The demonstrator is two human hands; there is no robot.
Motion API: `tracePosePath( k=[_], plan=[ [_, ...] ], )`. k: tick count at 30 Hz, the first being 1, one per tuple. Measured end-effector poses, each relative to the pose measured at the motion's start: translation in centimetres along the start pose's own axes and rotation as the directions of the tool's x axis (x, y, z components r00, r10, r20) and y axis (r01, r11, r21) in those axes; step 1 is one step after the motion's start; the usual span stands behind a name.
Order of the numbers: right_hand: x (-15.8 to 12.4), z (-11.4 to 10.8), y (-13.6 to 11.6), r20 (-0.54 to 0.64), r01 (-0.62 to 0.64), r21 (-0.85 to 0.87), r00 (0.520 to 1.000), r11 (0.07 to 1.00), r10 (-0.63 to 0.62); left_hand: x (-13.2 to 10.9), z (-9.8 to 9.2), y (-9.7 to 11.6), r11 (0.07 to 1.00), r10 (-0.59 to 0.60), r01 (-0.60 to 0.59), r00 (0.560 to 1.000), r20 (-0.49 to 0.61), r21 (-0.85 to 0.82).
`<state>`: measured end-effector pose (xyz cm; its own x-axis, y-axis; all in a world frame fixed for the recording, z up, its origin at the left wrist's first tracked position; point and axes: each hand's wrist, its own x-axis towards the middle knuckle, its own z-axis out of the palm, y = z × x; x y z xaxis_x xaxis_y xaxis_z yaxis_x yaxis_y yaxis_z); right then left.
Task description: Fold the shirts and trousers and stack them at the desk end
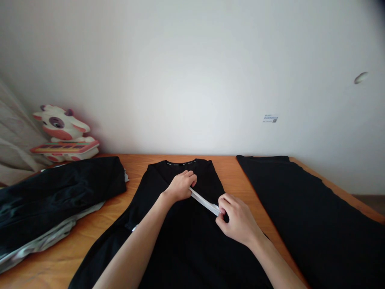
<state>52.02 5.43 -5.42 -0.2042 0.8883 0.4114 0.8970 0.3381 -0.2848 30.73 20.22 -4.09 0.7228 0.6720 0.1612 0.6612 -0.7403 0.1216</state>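
Observation:
A black shirt (180, 245) lies spread on the wooden table (120, 214), its neckline toward the wall. Above its chest, my left hand (181, 186) is closed on one end of a narrow white strip (205, 203). The other end is pinched between the thumb and fingers of my right hand (236, 218), lower and to the right. Between the two hands the strip runs at a slant, fairly straight. Whether it is tape or cloth I cannot make out. A small white patch (134, 228) shows at the shirt's left side.
Folded black clothing (69, 188) rests at left, over pale cloth (57, 237). Behind it stands a cow-shaped toy keyboard (67, 134). Another flat black garment (303, 208) covers the table's right side. A white wall (186, 80) rises behind the table; a curtain (15, 132) hangs at far left.

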Motion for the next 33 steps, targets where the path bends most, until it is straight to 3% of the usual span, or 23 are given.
tracePosePath(
  k=[7,10,13,17,21,26,33],
  plan=[
    [-0.1,-0.1,-0.2,0.114,-0.005,0.064,0.993,0.998,-0.002,-1.0,-1.6,-0.7,0.996,-0.012,0.032,0.974,0.228,-0.084],
    [0.1,0.0,-0.2,0.139,-0.021,0.062,0.990,0.998,0.012,-0.1,-1.9,0.5,0.980,0.013,0.010,0.993,0.114,-0.198],
    [0.2,0.1,0.0,0.142,-0.017,0.062,0.990,0.998,0.008,2.6,-0.2,2.8,0.975,0.002,-0.006,1.000,-0.018,-0.221],
    [0.1,0.3,0.4,0.157,-0.026,0.053,0.987,0.998,0.018,7.2,3.8,5.1,0.980,-0.097,0.116,0.987,0.126,-0.159],
    [-0.1,0.5,0.7,0.159,0.008,0.034,0.987,0.999,-0.014,10.2,6.7,5.1,0.970,-0.187,0.202,0.975,0.118,-0.137],
    [0.0,0.6,0.8,0.141,0.024,0.034,0.990,0.999,-0.029,11.2,7.8,3.9,0.965,-0.225,0.227,0.974,0.027,-0.134],
    [-0.1,1.0,0.8,0.046,0.023,0.054,0.999,0.998,-0.025,9.8,6.7,3.7,0.974,-0.199,0.188,0.976,-0.085,-0.127]
  ],
)
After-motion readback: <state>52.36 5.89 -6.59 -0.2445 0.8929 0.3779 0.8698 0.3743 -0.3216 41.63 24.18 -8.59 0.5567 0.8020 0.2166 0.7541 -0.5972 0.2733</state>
